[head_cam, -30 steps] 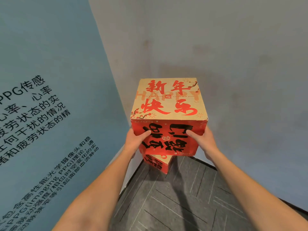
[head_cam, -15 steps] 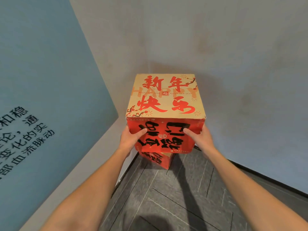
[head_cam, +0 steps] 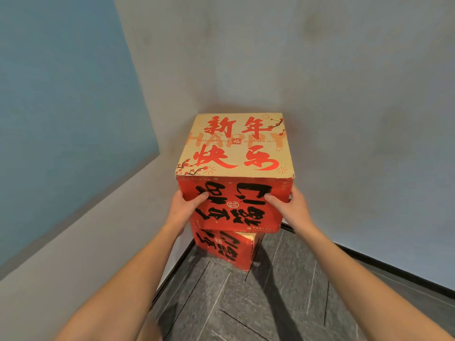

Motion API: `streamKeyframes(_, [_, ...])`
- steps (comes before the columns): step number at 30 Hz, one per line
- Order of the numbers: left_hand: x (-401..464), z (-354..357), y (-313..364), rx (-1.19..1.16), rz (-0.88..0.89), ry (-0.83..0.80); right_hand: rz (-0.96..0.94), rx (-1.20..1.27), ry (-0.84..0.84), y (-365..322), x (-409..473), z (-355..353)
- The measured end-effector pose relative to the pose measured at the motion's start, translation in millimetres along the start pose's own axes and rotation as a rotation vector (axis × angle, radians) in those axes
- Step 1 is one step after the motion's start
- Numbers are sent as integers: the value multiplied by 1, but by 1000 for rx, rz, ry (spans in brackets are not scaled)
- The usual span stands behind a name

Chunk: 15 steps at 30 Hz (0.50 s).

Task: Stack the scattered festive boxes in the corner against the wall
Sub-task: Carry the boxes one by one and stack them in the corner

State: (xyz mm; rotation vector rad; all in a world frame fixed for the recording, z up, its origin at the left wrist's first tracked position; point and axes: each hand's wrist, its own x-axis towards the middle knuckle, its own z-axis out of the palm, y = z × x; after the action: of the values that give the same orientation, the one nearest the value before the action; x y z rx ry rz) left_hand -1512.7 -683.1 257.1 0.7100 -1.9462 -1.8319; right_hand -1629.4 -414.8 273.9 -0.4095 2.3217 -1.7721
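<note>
I see the left hand (head_cam: 183,209) and right hand (head_cam: 293,209) gripping the upper festive box (head_cam: 234,173) by its two sides, thumbs on the red front. It sits over the lower box (head_cam: 229,249) in the wall corner (head_cam: 197,94).

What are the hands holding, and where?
Left hand and right hand hold the red-and-tan printed cardboard box by its two opposite sides, thumbs on its front.

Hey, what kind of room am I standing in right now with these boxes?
Probably an indoor corner of an office or exhibition space: a blue wall panel meets a plain grey wall, with grey patterned flooring and dark skirting. Both hands hold a festive box above another box.
</note>
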Motion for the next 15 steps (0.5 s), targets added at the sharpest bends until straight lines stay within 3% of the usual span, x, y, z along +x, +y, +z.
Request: streamKeyframes(15, [8, -3, -35, 27, 18, -38, -34, -29, 30, 38, -4, 13])
